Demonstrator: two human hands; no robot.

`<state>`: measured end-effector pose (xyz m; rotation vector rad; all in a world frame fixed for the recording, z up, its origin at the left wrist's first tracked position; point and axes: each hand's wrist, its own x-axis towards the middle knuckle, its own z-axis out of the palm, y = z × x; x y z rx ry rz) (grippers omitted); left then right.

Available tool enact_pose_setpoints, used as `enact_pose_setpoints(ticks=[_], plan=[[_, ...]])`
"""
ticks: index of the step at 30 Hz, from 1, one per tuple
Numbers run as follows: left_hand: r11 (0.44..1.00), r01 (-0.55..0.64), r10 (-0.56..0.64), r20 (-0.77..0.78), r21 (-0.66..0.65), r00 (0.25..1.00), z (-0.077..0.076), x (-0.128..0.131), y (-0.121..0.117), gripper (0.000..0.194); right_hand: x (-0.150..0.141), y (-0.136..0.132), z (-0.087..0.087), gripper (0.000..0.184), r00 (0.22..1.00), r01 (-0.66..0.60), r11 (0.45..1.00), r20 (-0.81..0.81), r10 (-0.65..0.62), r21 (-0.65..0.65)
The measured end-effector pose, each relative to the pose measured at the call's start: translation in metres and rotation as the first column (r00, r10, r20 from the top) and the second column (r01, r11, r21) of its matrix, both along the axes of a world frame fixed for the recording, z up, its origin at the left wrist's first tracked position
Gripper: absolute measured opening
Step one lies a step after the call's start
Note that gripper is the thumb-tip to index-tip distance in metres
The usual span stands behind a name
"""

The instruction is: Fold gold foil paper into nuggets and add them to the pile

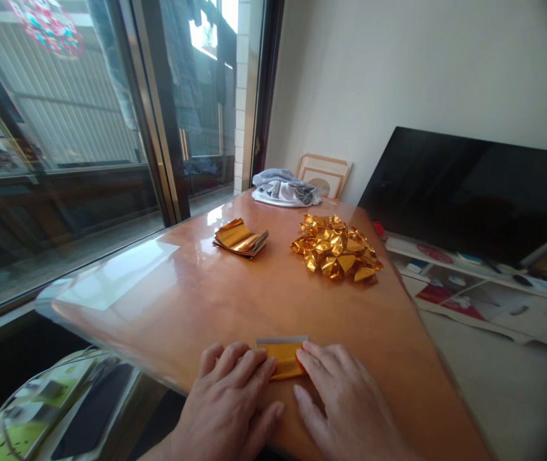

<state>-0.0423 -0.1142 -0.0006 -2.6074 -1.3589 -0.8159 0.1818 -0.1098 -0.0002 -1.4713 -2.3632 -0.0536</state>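
Foil (283, 366), flat at the near end of the table (196, 310), and I can't see either of its ends: fingertips cover both. Left hand (235, 400) lies over one end, fingers close together and lightly bent, thumb apart; right hand (343, 394) lies over the other, fingers stretched, thumb spread wide. Neither is clenched. Both wrists run out below my view. Beyond, the TV (475, 192) is cut off at the right, and the small items on the shelf (469, 275) are too blurred for me to name. Now textures: the foil is smooth gold, a silvery strip along its far edge; the stack (240, 238) curls, its layers fanned; the pile (335, 248) glitters, all creased, pointed shapes. Soft cloth (283, 194) sits rumpled at the far end, hiding part of the frames (324, 173) against the pale wall (350, 77). The table is glossy orange-brown, throwing back light beside the window (71, 128).
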Motion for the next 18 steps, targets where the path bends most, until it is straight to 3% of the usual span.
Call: enact_pose_setpoints(ticks=[6, 13, 18], plan=[[1.000, 0.001, -0.001, 0.007, -0.012, 1.000, 0.002, 0.002, 0.001, 0.035, 0.000, -0.001, 0.003, 0.039, 1.000, 0.002, 0.999, 0.005, -0.002, -0.050], [0.971, 0.009, -0.013, -0.014, -0.237, 1.000, 0.016, 0.009, 0.006, 0.027, 0.000, -0.001, 0.008, 0.038, 0.998, -0.001, 0.997, 0.055, 0.005, -0.076], [0.960, 0.010, -0.017, -0.023, -0.280, 1.000, 0.015, 0.010, 0.012, 0.024, 0.003, -0.003, 0.019, 0.041, 0.995, -0.031, 0.991, 0.089, 0.043, -0.130]])
